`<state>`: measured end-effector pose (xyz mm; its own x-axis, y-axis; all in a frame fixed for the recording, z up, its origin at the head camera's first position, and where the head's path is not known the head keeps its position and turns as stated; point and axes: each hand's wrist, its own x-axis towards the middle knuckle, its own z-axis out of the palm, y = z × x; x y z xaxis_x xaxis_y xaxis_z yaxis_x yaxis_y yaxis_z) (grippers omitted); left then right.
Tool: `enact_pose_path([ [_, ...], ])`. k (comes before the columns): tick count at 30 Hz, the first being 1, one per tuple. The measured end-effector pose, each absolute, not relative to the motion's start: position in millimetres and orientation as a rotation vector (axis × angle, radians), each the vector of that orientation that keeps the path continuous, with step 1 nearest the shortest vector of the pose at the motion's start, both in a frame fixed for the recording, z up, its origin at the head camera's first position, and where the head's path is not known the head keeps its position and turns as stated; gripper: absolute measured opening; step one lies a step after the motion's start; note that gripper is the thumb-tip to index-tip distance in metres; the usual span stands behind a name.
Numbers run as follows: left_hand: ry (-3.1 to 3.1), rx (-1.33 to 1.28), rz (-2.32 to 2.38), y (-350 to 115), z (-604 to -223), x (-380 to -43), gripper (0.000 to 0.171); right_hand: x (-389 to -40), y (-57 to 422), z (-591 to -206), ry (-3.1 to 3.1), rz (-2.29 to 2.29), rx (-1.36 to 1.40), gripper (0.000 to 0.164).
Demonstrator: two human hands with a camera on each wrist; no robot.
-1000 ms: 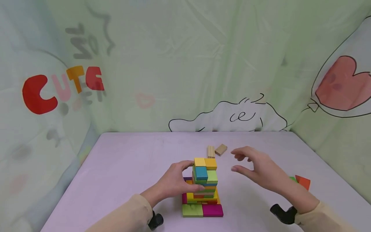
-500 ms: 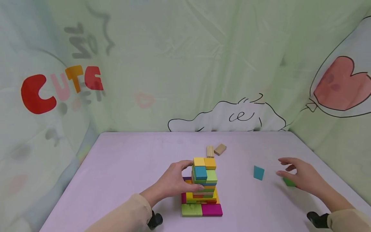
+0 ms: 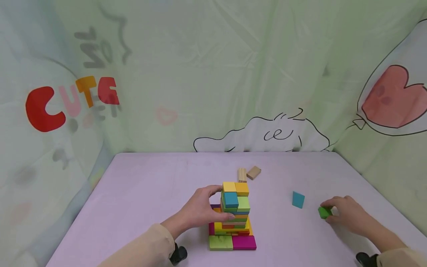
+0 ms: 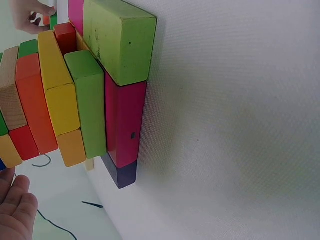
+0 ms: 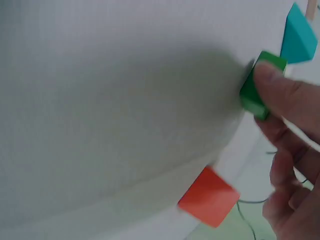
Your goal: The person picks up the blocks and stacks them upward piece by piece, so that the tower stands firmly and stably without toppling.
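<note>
A tower of colored wooden blocks (image 3: 231,200) stands on a base of flat blocks (image 3: 221,243) near the table's middle front. My left hand (image 3: 200,209) holds it from the left, thumb across the near side and index finger at the far upper edge. Some of its fingers (image 4: 18,202) show in the left wrist view. Over on the right, my right hand (image 3: 348,215) pinches a green block (image 5: 256,90) between thumb and fingers, low at the table. Close by lies a blue wedge-shaped block (image 3: 298,199). An orange-red block (image 5: 210,197) appears only in the right wrist view.
Two bare wood blocks, one ribbed (image 3: 242,175) and one plain (image 3: 254,172), lie behind the tower. The pale lilac table (image 3: 160,174) is enclosed by printed fabric walls (image 3: 213,74) at the back and sides.
My right hand has gone from beside the tower to the right and now grips the green block, shifted slightly left. The blue wedge has come into sight. My left hand stays put.
</note>
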<state>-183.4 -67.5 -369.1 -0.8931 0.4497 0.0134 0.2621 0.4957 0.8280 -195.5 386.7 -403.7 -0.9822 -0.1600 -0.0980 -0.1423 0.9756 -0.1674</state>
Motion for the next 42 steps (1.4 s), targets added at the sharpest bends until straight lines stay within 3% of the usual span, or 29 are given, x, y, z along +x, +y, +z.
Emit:
enact_pose_path([
  [9,2.523,0.635,1.366,-68,-369,-184,0.075,-183,370,-399,2.888,-0.509,-0.243,0.051],
  [15,2.519,0.628,1.365,-68,-369,-183,0.076,-179,377,-402,2.895,-0.491,-0.223,0.039],
  [26,2.532,0.627,1.353,-68,-369,-184,0.077,-180,372,-401,2.935,-0.509,-0.25,0.033],
  [36,2.53,0.625,1.359,-68,-369,-184,0.077,-168,289,-342,3.05,-0.677,-0.74,0.031],
  [42,2.528,0.636,1.363,-67,-370,-184,0.077,-159,233,-309,3.006,-0.727,-0.782,0.035],
])
